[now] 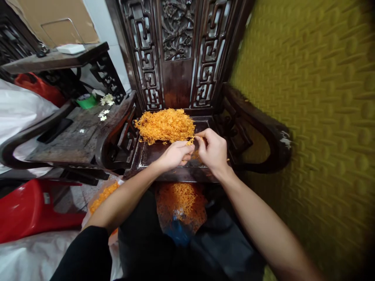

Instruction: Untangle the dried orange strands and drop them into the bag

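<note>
left hand (175,155): pinching closed on a few orange strands (191,141)
right hand (213,150): pinching the same strands
pile (164,125): sitting at the back edge of the chair seat (152,153)
tip: probably keep tugging small tufts, fingertips close together, so strands are separating cleanly

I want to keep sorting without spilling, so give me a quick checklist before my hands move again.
1. Left hand pinching orange strands: ok.
2. Right hand closed on the same strands: ok.
3. Pile fully on the chair seat: ok.
4. Bag of strands below the seat edge: ok.
5. Whether the bag's mouth is open: cannot tell.
</note>
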A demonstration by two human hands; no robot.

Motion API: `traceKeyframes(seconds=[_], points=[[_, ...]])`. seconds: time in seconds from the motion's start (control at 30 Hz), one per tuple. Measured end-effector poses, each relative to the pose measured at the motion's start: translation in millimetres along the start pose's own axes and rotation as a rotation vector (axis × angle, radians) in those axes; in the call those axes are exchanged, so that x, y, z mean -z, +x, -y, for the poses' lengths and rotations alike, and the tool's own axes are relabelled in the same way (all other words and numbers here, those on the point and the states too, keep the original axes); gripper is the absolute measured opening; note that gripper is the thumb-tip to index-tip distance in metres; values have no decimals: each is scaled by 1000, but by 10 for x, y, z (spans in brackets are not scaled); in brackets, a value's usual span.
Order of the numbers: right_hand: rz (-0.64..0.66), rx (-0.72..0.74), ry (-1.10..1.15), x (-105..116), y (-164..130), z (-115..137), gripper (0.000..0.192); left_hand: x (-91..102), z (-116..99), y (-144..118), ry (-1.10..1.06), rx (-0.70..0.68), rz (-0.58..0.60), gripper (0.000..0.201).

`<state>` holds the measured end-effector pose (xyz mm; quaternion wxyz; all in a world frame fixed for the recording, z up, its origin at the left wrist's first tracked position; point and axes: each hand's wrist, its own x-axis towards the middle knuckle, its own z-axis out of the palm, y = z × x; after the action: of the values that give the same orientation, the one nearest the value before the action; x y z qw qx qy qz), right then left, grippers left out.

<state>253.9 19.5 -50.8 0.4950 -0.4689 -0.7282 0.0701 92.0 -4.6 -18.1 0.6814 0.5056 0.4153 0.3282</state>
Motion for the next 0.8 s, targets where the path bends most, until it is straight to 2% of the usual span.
traceKeyframes(seconds=[0.1, 0.27, 0.33, 0.37, 0.43, 0.5, 0.57, 0.67, 0.73, 0.8], points=[[-43, -37, -19, -59, 26, 44, 12, -44, -93, -3, -147, 4, -12, 25], [-46, -116, 20, -201, 106, 75, 12, -33, -168, 21, -224, 22, -7, 22], [-66, -190, 32, -214, 193, -70, 13, -83, -173, -44, -236, 44, 36, 22], [-100, -251, 28, -196, 244, -187, 12, -119, -168, -94, -230, 64, 97, 23], [-247, -433, 7, -107, 329, -462, 11, -180, -145, -197, -174, 88, 252, 26], [-340, -458, -13, 23, 346, -686, 9, -186, -114, -251, -25, 10, 297, 28], [-291, -412, -3, 140, 282, -761, 12, -122, -92, -227, 205, -175, 163, 30], [-169, -288, 70, 235, 118, -591, 18, 25, -87, -120, 568, -466, -69, 30], [-143, -224, 112, 261, 36, -399, 20, 92, -87, -70, 713, -584, -131, 28], [-161, -203, 152, 275, 4, -238, 20, 118, -75, -47, 722, -601, -132, 26]])
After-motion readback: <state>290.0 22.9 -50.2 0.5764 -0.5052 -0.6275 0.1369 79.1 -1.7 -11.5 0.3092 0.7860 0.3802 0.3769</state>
